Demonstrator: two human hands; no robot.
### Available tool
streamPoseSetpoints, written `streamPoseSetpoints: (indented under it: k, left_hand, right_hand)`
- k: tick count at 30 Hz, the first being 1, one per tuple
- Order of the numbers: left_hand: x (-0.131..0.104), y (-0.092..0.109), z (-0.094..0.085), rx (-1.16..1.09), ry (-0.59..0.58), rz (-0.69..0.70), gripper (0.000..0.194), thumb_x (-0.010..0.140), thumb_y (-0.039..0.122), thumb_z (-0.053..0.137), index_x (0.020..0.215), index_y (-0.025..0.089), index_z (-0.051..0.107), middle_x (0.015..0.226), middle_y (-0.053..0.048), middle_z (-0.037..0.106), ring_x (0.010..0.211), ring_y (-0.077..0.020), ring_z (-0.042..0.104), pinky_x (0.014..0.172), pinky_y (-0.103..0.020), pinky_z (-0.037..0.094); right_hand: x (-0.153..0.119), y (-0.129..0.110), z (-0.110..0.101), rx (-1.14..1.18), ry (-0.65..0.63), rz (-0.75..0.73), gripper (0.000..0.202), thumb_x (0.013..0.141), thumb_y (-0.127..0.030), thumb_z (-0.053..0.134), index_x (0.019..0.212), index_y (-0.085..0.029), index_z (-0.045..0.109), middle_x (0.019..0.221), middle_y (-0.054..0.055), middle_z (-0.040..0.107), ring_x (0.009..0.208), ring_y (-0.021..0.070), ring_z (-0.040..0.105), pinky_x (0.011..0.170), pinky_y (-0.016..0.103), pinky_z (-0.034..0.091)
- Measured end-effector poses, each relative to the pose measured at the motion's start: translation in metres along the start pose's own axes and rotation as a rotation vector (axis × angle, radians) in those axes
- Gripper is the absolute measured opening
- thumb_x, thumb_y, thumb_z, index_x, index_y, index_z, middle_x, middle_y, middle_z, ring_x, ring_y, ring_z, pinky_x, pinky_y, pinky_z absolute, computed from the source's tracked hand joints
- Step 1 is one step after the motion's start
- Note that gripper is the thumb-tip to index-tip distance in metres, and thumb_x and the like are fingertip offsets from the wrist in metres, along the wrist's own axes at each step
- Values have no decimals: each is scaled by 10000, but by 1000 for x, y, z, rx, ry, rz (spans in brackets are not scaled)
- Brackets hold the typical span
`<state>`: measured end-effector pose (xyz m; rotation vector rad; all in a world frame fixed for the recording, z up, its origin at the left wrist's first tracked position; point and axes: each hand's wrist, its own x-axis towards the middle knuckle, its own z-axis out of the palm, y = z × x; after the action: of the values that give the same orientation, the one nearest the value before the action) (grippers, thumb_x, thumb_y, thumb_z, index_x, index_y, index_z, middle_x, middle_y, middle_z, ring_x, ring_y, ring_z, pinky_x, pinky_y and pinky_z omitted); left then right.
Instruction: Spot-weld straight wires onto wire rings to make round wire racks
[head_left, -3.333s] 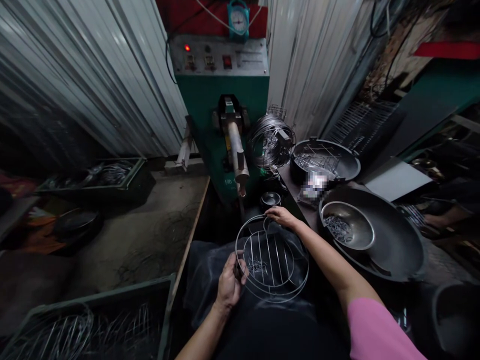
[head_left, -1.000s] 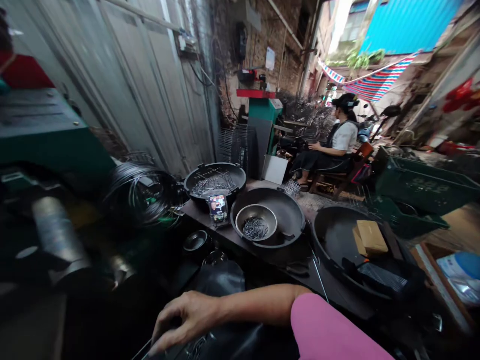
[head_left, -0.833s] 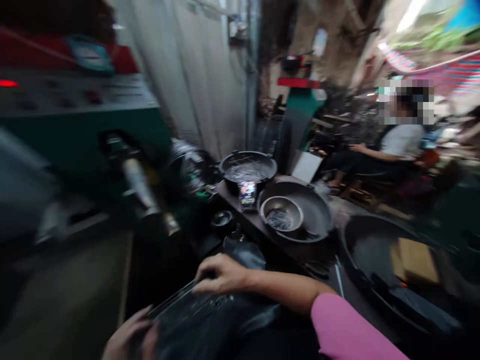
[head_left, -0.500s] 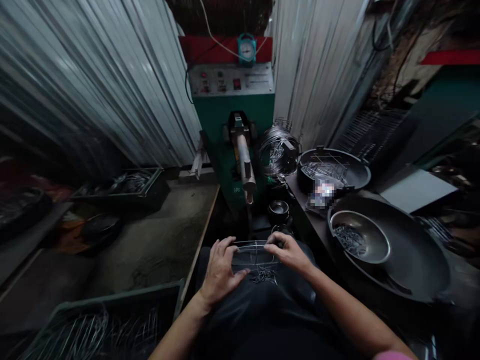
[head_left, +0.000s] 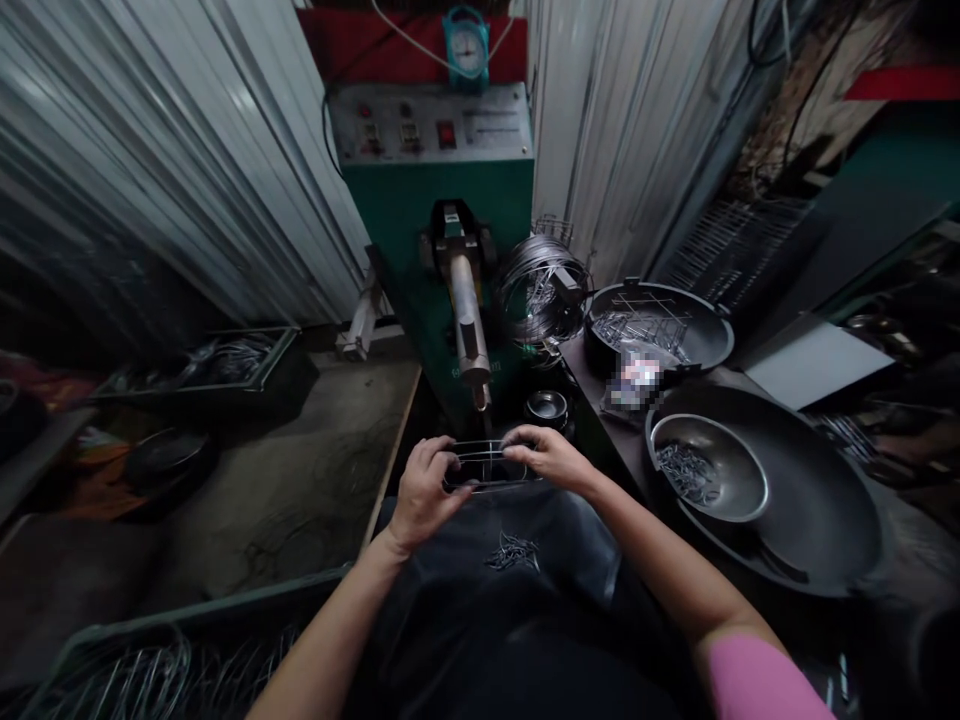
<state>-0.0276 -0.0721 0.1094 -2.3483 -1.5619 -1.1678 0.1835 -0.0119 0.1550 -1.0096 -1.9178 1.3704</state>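
Observation:
Both my hands grip a small wire frame [head_left: 490, 452] made of thin curved rods with a crosspiece. My left hand [head_left: 426, 490] is closed on its left end, and my right hand [head_left: 546, 458] pinches its right side. The frame sits just below the tip of the welding machine's electrode arm [head_left: 471, 325]; whether they touch I cannot tell. On the dark apron [head_left: 555, 590] over my lap lies a little heap of short bent wire pieces [head_left: 514, 551].
Ahead stands the green machine [head_left: 442, 190] with its switch panel. To the right are a wire coil [head_left: 544, 290], a black pan [head_left: 720, 335] of wire parts, and a metal bowl [head_left: 739, 470] inside a large pan [head_left: 817, 500]. Crates of wire [head_left: 67, 650] flank my left.
My hands have carried the wire frame forward, away from the heap on my lap and closer to the electrode tip. The view has shifted, and the machine appears larger.

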Motion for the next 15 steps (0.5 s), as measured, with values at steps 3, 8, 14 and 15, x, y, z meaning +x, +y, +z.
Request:
streamPoseSetpoints:
  k: [3, 8, 14, 15]
  left_hand:
    - [3, -1, 4, -18, -38, -26, 207, 692, 274, 650, 782, 195, 481, 1039, -107, 555, 987, -241, 523, 842, -395, 456]
    - [3, 2, 6, -28, -46, -83, 192, 704, 273, 636, 769, 200, 471, 1018, -98, 553, 967, -226, 534, 809, -362, 468]
    - [3, 1, 8, 10, -47, -63, 206, 704, 276, 636, 775, 208, 455, 1037, -96, 572, 986, -235, 544, 922, -456, 407]
    - [4, 1, 8, 22, -43, -61, 210, 704, 281, 637, 776, 208, 454, 1048, -97, 576, 998, -239, 545, 954, -485, 373]
  right_hand:
    - [7, -7, -3, -106, -35, 30, 133, 757, -214, 533, 824, -159, 634, 770, 2, 616, 750, 135, 539, 722, 251, 392]
    - [7, -2, -6, -197, -23, 90, 107, 744, -170, 501, 760, -159, 607, 649, -22, 549, 634, 117, 482, 604, 232, 358]
    - [0, 28, 2, 26, 165, 76, 207, 692, -348, 626, 638, -174, 527, 665, -13, 547, 633, 125, 489, 618, 250, 384]
    - [-1, 32, 4, 45, 202, 52, 237, 679, -363, 644, 616, -175, 514, 694, -3, 561, 662, 132, 503, 642, 258, 391]
